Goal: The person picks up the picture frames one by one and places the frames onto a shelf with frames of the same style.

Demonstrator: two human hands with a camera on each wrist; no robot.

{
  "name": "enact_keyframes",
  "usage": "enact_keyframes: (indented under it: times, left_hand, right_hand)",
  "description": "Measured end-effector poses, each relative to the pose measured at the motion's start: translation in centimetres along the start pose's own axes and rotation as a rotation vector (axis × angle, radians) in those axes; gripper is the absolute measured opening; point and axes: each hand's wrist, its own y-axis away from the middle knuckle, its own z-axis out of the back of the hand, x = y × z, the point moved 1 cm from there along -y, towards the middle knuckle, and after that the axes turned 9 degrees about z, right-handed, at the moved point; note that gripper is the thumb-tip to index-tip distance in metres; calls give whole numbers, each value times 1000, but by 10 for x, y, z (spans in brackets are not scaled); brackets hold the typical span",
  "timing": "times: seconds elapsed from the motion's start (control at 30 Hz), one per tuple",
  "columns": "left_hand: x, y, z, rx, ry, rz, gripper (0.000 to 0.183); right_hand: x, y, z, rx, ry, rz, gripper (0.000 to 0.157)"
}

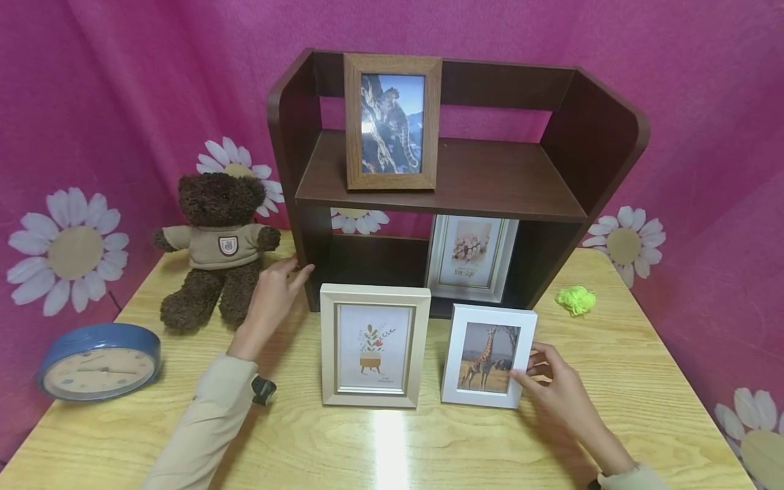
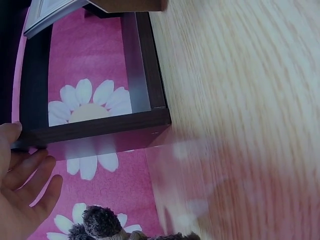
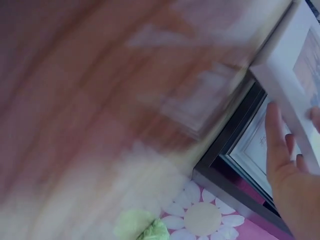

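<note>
My left hand (image 1: 269,303) holds the front edge of the left side panel of a dark brown shelf (image 1: 502,173). In the left wrist view the thumb lies on one side of the panel and the fingers (image 2: 37,175) on the other. The right hand (image 1: 560,388) grips the right edge of a white picture frame (image 1: 451,361) with a giraffe photo, thumb at the front. Left of that frame, a cream picture frame (image 1: 329,347) with a potted-plant print stands on the table. On the shelf's lower level is a silver picture frame (image 1: 435,265) with a flower print.
A wooden picture frame (image 1: 355,122) with a leopard photo stands on the upper level. Left of the shelf sits a brown teddy bear (image 1: 220,245), with a blue clock (image 1: 98,361) nearer. A bright green bundle (image 1: 576,299) lies on the wooden table (image 1: 649,381) at the right.
</note>
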Motion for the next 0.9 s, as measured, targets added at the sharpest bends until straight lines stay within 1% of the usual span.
enact_keyframes:
  times: [0.1, 0.23, 0.4, 0.6, 0.77, 0.83, 0.9]
  left_hand:
    - [0, 0, 0, -2, 11, -1, 21]
    - [0, -1, 0, 3, 17, 8, 22]
    - [0, -2, -1, 8, 6, 19, 23]
    - [-1, -2, 0, 34, 10, 41, 25]
    - [0, -3, 0, 55, 14, 56, 25]
    - [0, -3, 0, 55, 12, 55, 25]
    - [0, -2, 0, 48, 9, 50, 24]
  right_hand:
    - [2, 1, -1, -12, 3, -26, 42]
    - [5, 1, -1, -27, 21, -78, 37]
    - [9, 1, -1, -24, 41, -161, 34]
    - [11, 0, -1, -14, 39, -220, 34]
    - [9, -2, 0, 29, -4, -296, 37]
    - [7, -3, 0, 46, -39, -303, 39]
    - [4, -3, 1, 51, -92, -291, 40]
